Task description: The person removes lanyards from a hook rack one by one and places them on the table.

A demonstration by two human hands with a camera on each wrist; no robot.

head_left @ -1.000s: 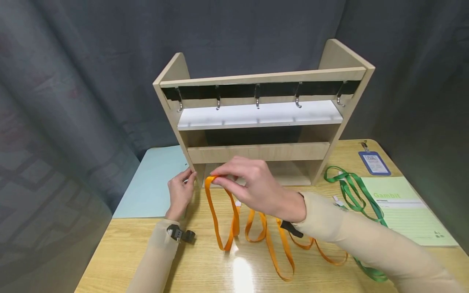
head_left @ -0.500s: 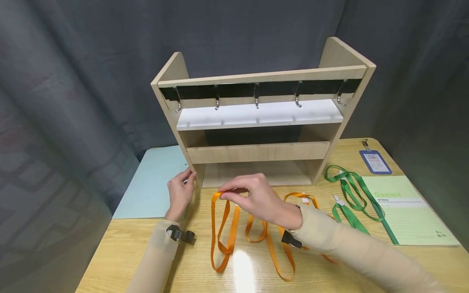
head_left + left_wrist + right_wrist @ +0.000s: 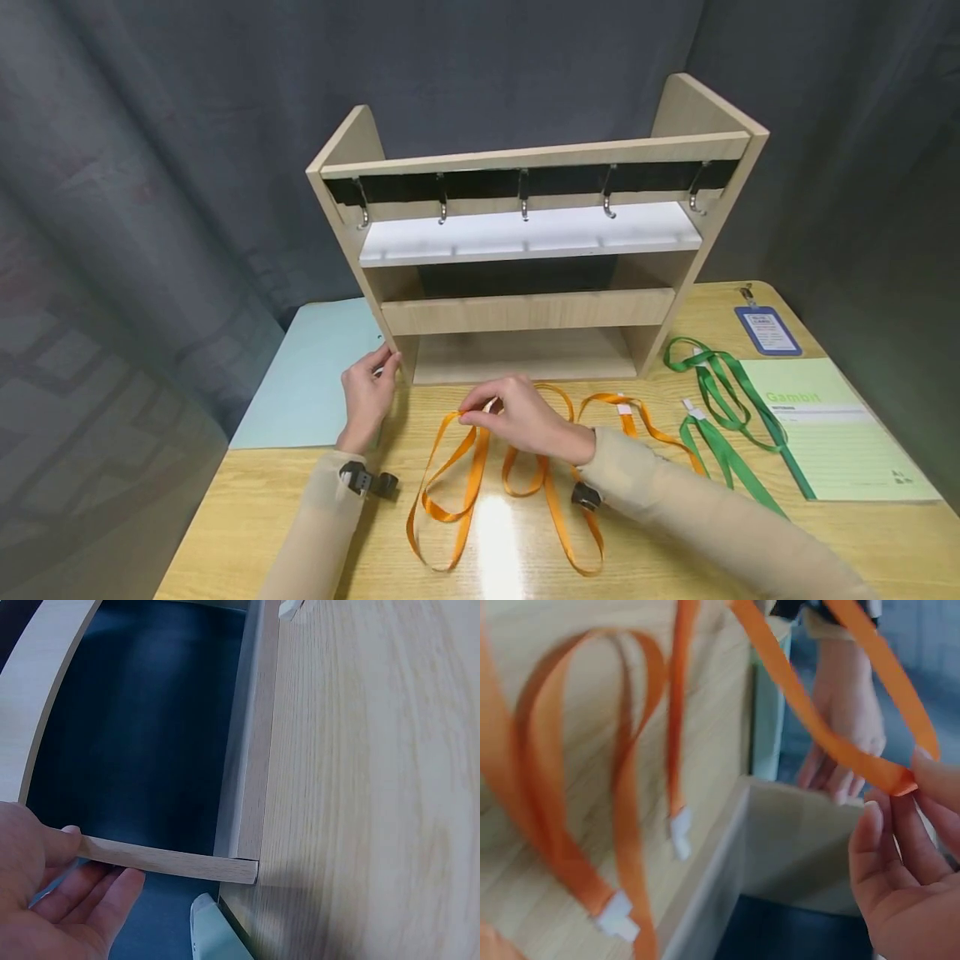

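My right hand (image 3: 521, 421) pinches an orange lanyard (image 3: 832, 750) between thumb and fingertips, low over the table. The lanyard's loop hangs toward me, and its lower part appears to lie on the tabletop. With my left hand (image 3: 369, 396) I grip the lower left side panel (image 3: 169, 859) of a wooden shelf (image 3: 528, 311), thumb on one face and fingers on the other. A row of several metal hooks (image 3: 524, 208) runs along the shelf's upper bar. More orange lanyards (image 3: 558, 525) lie to the right, partly hidden under my right hand and forearm.
Green lanyards (image 3: 723, 396) lie on the right, partly over a pale green notebook (image 3: 840, 442). Behind the notebook is a blue-framed card holder (image 3: 767, 331) with a clip. A light blue sheet (image 3: 311, 375) lies left of the shelf. Dark curtains surround the table (image 3: 225, 508).
My right hand has come down and slightly right, lowering the orange lanyard so its loop spreads toward the tabletop. The left hand keeps its grip on the shelf panel.
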